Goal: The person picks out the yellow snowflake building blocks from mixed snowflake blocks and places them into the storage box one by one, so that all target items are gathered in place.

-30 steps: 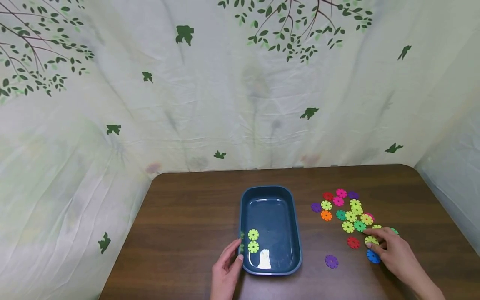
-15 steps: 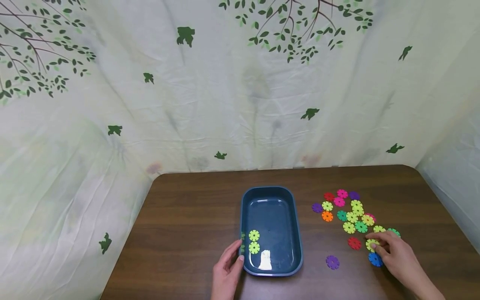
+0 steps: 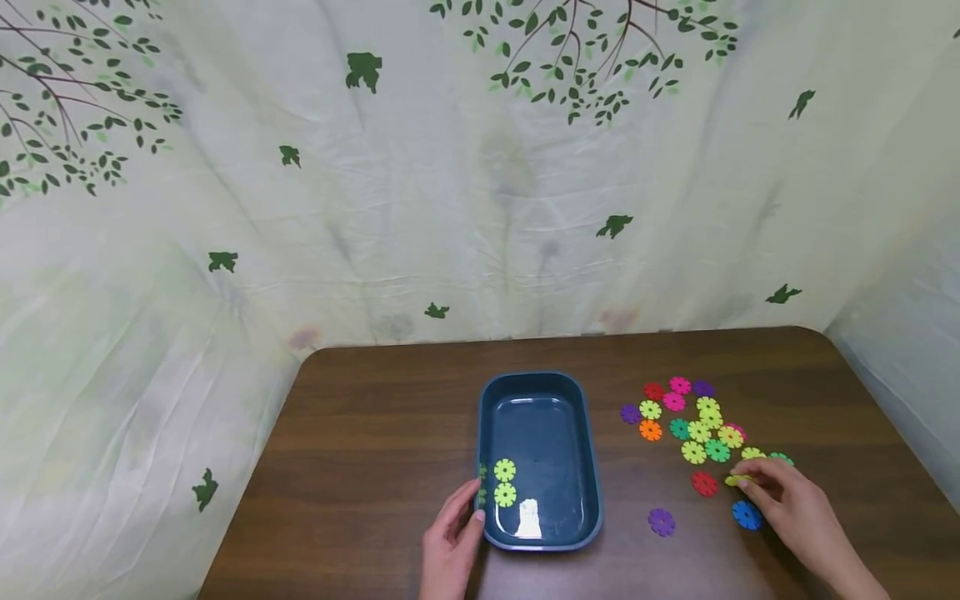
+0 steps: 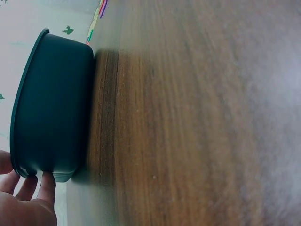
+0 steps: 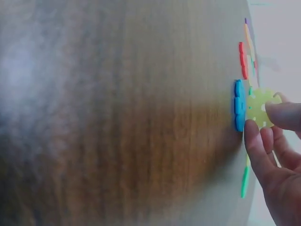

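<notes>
- Right hand: fingers pinch one yellow flower-shaped disc, tilted on edge, right side of bench, just far of the blue disc. Bench contact: can't tell.
- Left hand: fingers loosely extended, touching left wall of dark-blue rectangular tray, near end.
- Risk: thin disc pinched close to its rim, could twist out and drop.
- Risk: low fingers could knock neighbouring discs.
- Risk: a push from the left hand could slide the tray right.
- Count: 1 tray; 2 yellow discs inside, near-left (wall reflections not counted); 1 yellow held.
- Loose on bench: 7 yellow, 3 green, 3 pink (one partly covered), 3 purple, 2 red, 1 orange, 1 blue.
- More behind right hand: can't tell.
</notes>
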The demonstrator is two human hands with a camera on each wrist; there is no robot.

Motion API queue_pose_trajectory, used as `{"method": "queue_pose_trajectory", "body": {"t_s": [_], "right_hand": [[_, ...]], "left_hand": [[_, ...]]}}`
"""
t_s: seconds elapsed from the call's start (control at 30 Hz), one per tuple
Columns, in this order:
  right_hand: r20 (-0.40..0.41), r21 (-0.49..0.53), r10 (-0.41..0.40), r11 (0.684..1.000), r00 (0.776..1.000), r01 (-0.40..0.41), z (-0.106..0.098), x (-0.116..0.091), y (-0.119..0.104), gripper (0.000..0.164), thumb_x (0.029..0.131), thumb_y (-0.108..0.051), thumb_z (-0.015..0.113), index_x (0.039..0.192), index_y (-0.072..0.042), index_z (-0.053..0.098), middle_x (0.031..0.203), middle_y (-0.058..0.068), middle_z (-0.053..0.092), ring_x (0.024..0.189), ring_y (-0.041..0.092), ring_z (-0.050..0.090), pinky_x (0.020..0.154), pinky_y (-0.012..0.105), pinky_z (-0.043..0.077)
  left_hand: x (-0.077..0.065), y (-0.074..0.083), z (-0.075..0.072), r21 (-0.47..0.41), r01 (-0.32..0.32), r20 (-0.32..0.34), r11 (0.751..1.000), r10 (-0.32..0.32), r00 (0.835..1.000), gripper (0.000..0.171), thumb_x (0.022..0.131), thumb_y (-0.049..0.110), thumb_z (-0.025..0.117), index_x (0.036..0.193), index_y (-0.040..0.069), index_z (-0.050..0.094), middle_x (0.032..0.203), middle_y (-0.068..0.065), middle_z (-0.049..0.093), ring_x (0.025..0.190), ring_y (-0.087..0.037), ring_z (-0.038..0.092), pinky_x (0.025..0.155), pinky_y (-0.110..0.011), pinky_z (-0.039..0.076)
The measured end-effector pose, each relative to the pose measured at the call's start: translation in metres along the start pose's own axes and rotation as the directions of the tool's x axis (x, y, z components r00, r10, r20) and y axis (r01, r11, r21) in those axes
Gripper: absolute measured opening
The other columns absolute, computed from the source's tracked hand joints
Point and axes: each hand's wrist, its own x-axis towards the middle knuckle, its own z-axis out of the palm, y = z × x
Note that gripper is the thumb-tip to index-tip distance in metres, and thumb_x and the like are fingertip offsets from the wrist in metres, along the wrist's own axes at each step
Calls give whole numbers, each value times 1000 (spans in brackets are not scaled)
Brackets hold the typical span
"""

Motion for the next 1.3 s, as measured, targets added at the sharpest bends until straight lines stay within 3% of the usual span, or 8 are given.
{"method": "queue_pose_trajectory", "body": {"t_s": [0.47,0.67,0.83,1.0,1.3], "right_hand": [[-15,-17,31,999,999,-31,4,3,-14,24,82,0,77,97,-18,72,88,-7,65,77,-4,54,66,4,42],[27,-51,25,998,999,-23,2,13,-28,20,84,-8,78,95,-24,74,91,-10,67,80,-1,57,63,13,48],[42,-33,39,999,998,-38,3,19,-37,16,86,-10,77,97,-21,74,93,-8,69,78,-1,60,63,15,50],[37,11,64,998,997,-64,9,21,-41,15,87,-10,75,101,-17,75,95,-5,71,80,0,61,66,9,47],[23,73,125,989,992,-126,25,25,-46,15,89,-13,74,104,-15,74,87,-5,71,74,3,62,61,15,46]], "left_hand": [[0,-1,0,-17,-7,1,1000,7,1000,38,91,-6,64,128,-4,61,133,-21,56,120,-22,56,98,-20,45],[2,-2,0,-8,11,-4,1000,-11,1000,38,91,-6,64,128,-3,62,132,-20,56,121,-30,55,97,-20,45],[3,-4,1,-9,25,-8,1000,-25,1000,38,90,-8,63,128,-3,62,133,-18,57,122,-33,54,97,-19,45],[2,-4,2,-17,48,-14,999,-48,999,39,89,-9,63,127,-1,63,133,-15,57,122,-30,55,97,-20,45],[2,-4,1,-22,31,-15,999,-31,999,39,89,-8,64,127,-1,63,133,-18,56,120,-22,57,97,-19,45]]}}
